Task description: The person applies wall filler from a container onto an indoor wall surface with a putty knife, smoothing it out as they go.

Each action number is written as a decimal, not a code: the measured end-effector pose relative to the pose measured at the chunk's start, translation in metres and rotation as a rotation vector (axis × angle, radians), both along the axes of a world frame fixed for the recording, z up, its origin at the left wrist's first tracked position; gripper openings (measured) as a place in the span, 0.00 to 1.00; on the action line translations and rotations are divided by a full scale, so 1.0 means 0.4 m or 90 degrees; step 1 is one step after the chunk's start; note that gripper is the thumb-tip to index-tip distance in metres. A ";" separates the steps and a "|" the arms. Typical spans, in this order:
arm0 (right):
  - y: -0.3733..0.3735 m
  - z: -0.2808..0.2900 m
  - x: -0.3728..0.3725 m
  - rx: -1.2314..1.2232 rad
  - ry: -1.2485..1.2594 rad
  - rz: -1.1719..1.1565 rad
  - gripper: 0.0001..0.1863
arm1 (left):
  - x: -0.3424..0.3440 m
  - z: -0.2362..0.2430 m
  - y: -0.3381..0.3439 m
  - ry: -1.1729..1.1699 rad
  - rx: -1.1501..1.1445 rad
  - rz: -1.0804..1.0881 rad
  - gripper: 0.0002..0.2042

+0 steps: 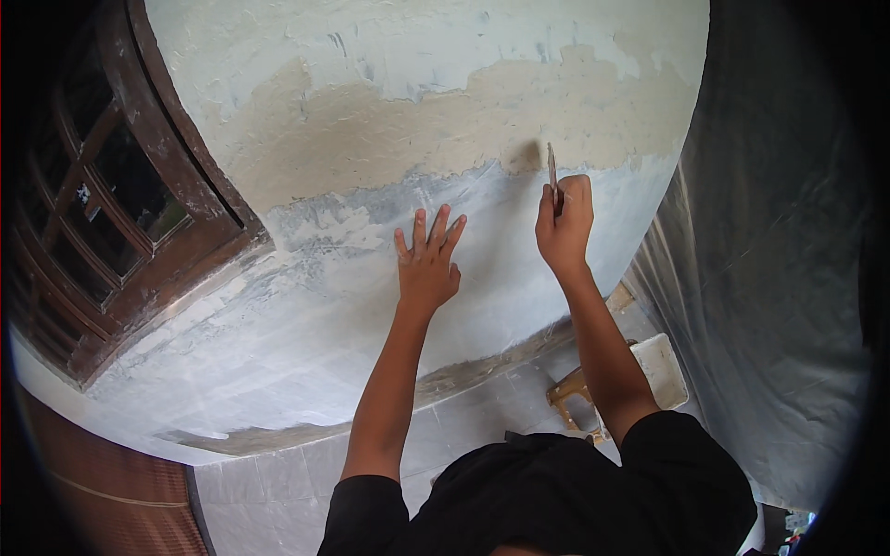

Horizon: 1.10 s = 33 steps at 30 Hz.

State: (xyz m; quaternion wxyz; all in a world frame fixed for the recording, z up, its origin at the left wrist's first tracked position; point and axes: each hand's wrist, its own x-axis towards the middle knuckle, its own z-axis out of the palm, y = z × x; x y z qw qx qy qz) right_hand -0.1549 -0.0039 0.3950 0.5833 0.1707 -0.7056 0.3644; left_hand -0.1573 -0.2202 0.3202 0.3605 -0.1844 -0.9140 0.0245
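Note:
My left hand lies against the wall with its fingers spread, holding nothing. Pale dust shows on the fingertips. To its right and a little higher, my right hand is closed round a thin scraper, seen nearly edge-on, its blade pointing up. The blade is close to the border between a beige patch and the whitish lower wall; whether it touches the surface I cannot tell. The scraper's handle is mostly hidden in my fist.
A brown wooden window frame with glass panes borders the wall at left. Plastic sheeting hangs at right. Below my right forearm, a whitish container stands by a yellowish stool on the grey tiled floor.

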 end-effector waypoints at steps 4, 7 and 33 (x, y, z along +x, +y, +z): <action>0.116 0.130 0.062 0.158 -0.122 0.105 0.08 | -0.001 -0.004 0.005 0.038 0.022 -0.012 0.44; 0.164 0.230 0.054 0.302 -0.192 0.166 0.07 | -0.007 -0.009 0.000 -0.005 -0.035 0.023 0.42; 0.047 0.424 -0.081 0.803 -0.336 0.080 0.08 | -0.008 -0.010 0.009 0.107 0.022 0.015 0.39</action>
